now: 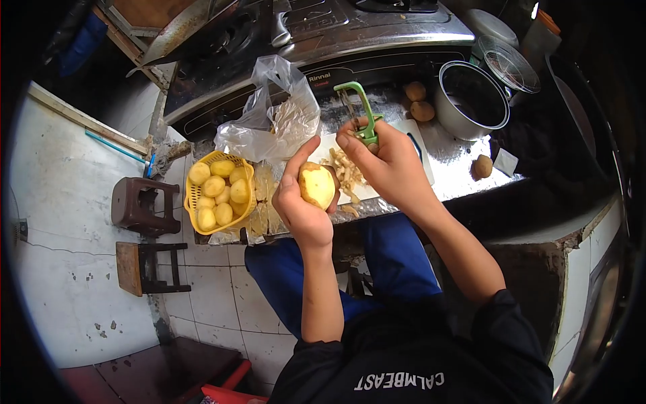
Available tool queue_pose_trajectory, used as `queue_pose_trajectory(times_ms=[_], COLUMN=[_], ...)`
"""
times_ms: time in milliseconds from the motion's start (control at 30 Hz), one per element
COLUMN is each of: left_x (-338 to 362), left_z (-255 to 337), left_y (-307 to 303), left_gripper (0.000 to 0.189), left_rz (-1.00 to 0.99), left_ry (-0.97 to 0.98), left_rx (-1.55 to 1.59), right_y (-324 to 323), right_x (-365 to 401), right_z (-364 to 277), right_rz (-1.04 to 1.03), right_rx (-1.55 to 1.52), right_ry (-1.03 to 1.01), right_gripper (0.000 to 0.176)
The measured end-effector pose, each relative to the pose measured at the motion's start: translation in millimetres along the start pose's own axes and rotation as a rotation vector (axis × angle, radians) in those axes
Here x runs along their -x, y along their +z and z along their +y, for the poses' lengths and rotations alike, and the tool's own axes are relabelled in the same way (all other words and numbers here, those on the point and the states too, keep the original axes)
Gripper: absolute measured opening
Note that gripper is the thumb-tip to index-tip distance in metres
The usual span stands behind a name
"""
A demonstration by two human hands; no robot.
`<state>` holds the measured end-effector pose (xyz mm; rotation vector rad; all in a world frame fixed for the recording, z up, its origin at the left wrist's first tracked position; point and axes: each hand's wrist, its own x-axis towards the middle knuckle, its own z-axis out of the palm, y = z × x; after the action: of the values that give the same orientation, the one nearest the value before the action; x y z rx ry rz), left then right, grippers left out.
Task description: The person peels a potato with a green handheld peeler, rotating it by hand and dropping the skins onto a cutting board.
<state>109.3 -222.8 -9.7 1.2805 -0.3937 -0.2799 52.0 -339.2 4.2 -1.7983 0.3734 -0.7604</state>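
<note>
A partly peeled potato [317, 186] rests in my left hand [301, 209], whose fingers wrap round it with the index finger stretched upward. Patches of brown skin still show on its upper side. My right hand [387, 158] grips a green-handled peeler [367, 111], held above and to the right of the potato and apart from it. Below both hands, potato peelings [346, 172] lie heaped on a white board [367, 192]. To the left, a yellow basket [193, 192] holds several peeled potatoes [214, 186].
Behind my left hand lies a crumpled clear plastic bag [269, 128], in front of a Rinnai stove [377, 37]. Unpeeled potatoes [422, 111] sit near a metal pot [464, 121], with another brown potato [482, 166] nearer the right. A wire strainer [509, 64] stands behind the pot.
</note>
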Motion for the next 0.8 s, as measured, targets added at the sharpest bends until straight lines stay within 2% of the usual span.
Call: queue_pose_trajectory(times_ms=[100,167,200,267,400,467,567,633,800], left_x=[-3,-5,-5,-5,-3,-1,0,0,4], left_z=[2,-2,1,9,12,16,15,14,17], left_y=[-2,-10,-7,2,3,7,-6,-19,-15], left_gripper=[0.062,0.058,0.058,0.060,0.066,0.073,0.081,0.089,0.093], left_rz=[-0.021,-0.096,-0.092,0.087,0.083,0.111,0.040,-0.235,-0.223], left_ry=[-0.074,-0.122,-0.122,-0.253,-0.246,-0.263,-0.314,-0.322,-0.262], left_rx=[0.159,0.206,0.207,0.165,0.143,0.090,0.050,0.026,-0.062], right_y=[-5,-14,-14,-13,-9,-12,-16,-19,-19], right_x=[0,8,12,22,27,25,18,16,19], right_z=[-4,-20,-20,-18,-19,-24,-24,-21,-15], right_rz=[0.034,-0.140,-0.143,-0.353,-0.365,-0.342,-0.340,-0.359,-0.360], right_rx=[0.151,0.202,0.202,0.390,0.718,0.737,0.769,0.748,0.707], right_ry=[-0.071,-0.051,-0.051,-0.183,-0.328,-0.350,-0.400,-0.481,-0.470], right_gripper=[0.034,0.032,0.032,0.032,0.039,0.042,0.042,0.042,0.038])
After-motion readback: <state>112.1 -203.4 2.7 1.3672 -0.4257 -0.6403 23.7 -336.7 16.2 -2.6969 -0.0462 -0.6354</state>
